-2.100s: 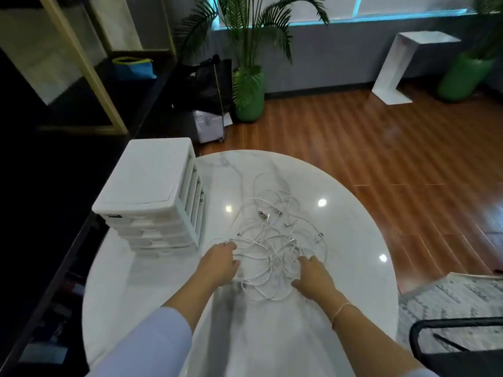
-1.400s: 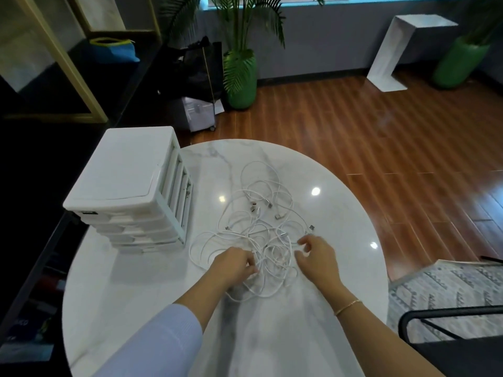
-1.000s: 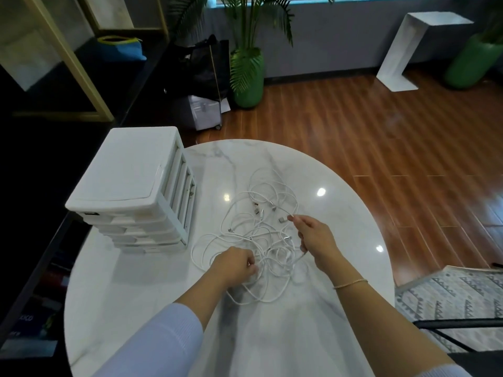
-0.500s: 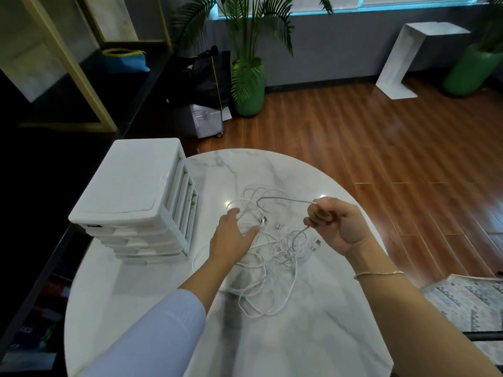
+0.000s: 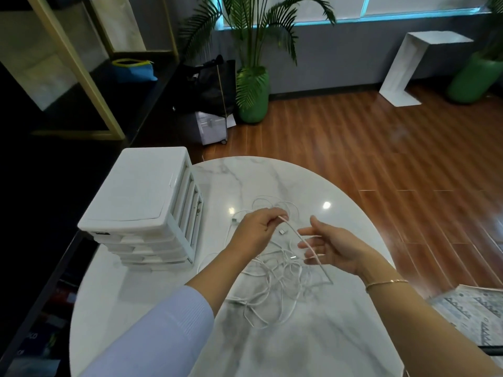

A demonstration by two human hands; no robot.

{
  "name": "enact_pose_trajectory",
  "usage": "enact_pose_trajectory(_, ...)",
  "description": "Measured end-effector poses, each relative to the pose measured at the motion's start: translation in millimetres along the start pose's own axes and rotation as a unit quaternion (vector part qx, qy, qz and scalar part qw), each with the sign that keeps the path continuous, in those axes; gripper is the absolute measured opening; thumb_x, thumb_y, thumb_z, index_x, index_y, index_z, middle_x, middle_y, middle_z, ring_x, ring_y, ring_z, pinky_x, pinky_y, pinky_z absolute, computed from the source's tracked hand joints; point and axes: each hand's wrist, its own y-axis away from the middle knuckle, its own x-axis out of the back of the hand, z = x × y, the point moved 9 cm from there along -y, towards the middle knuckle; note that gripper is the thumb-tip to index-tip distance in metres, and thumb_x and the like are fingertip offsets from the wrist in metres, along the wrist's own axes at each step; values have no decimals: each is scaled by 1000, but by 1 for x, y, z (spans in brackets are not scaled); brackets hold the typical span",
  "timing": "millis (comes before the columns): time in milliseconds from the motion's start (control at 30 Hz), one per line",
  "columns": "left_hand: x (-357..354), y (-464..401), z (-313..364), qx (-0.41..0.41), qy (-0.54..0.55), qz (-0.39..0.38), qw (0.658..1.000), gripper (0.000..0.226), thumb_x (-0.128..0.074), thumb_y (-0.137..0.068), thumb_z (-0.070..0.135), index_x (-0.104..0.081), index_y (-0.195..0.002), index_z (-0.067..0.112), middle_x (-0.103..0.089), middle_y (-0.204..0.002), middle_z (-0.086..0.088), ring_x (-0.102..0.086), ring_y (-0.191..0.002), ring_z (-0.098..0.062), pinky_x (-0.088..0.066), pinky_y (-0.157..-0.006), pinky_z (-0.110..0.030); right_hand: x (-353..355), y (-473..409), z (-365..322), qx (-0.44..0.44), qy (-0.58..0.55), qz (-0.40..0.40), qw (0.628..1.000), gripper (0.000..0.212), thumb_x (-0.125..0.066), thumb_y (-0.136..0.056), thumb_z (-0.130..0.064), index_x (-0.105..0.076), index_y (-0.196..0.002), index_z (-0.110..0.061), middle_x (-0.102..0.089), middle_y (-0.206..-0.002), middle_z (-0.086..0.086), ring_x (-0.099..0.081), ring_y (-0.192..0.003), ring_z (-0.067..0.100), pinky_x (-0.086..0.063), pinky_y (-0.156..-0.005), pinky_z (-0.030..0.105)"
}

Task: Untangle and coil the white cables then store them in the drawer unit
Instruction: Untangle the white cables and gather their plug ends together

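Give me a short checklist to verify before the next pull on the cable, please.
1. Left hand pinches one cable: ok.
2. Right hand grips the same cable: not ok, fingers open; the cable only passes them.
3. Cable free of the tangle: not ok.
4. Rest of the tangle lies on the table: ok.
5. Drawer unit has a drawer open: not ok, all look shut.

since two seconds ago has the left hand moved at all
Yes. The left hand lifted off the cable tangle at the near side and now pinches one cable higher up, farther along the drawer unit front.
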Motion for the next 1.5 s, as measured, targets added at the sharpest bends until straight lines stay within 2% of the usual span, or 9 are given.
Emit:
enact_pose_trajectory(167,-19,7,27,-103,-61,-74,990,30,-50,-89,30,-72,-108,21,-69,-91,-6,-59,-86,-19,-45,-75,-26,-36,-24,2,-56,15,-15,998,13,-51,-94,-8,-58,-97,2,-61,-95,23,-67,-82,33,-55,-73,39)
enact_pose_trajectory(267,-22,13,27,-84,-10,-76,993,37,-53,-82,37,-72,-109,20,-68,-87,-9,-61,-83,-21,-49,-77,-29,-48,-29,-8,-30,-16,19,999,24,-43,-93,9,-66,-92,4,-66,-91,17,-67,-81,25,-51,-57,11)
enact_pose_trajectory(433,-8,11,3,-1,36,-40,999,33,-74,-76,8,-70,-107,18,-62,-110,0,-57,-100,-8,-50,-90,-27,-32,-33,-21,-16,-16,82,996,19,-42,-96,-2,-57,-85,-7,-38,-58,4,-34,-40,11,-37,-37,20)
enact_pose_trajectory(667,22,-3,-31,85,-86,-7,993,65,-62,-89,28,-30,-145,20,-32,-151,2,-26,-138,-15,-21,-107,-20,-39,2,-73,123,155,44,979,19,-52,-96,-24,-70,-93,-19,-24,-52,-2,-22,-46,11,-24,-42,22)
enact_pose_trajectory(833,17,-4,-47,162,-9,-35,986,29,-47,-97,32,-66,-102,11,-68,-99,1,-59,-92,-13,-39,-70,-12,-36,16,-91,179,54,21,982,20,-47,-97,-20,-64,-91,-11,-22,-45,-9,-19,-40,7,-20,-37,18)
enact_pose_trajectory(967,15,11,-63,208,78,-28,974,29,-46,-97,33,-63,-85,14,-68,-82,8,-62,-80,-5,-42,-70,-5,-21,20,-101,214,-36,49,975,22,-43,-99,-21,-59,-87,-12,-21,-43,-11,-18,-36,5,-21,-34,16)
enact_pose_trajectory(1133,18,25,-83,284,204,-8,937,33,-42,-99,32,-58,-79,12,-54,-55,-1,-53,-54,-15,-55,-75,-37,9,20,-100,227,-91,122,962,24,-45,-99,-26,-57,-83,-14,-22,-42,-11,-19,-36,6,-22,-34,17)
enact_pose_trajectory(1300,14,24,-64,311,246,-70,915,38,-31,-102,36,-56,-89,11,-37,-45,0,-36,-41,-11,-54,-59,-29,8,18,-93,217,-9,161,963,21,-51,-96,-27,-63,-84,-13,-26,-44,-10,-22,-40,8,-24,-37,19)
enact_pose_trajectory(1500,-6,19,-25,298,337,-106,887,15,-39,-100,8,-53,-97,14,-51,-72,-3,-45,-44,-8,-51,-53,-24,-29,19,-98,233,155,184,942,15,-65,-86,-25,-75,-88,-13,-52,-47,-15,-41,-49,4,-33,-41,15)
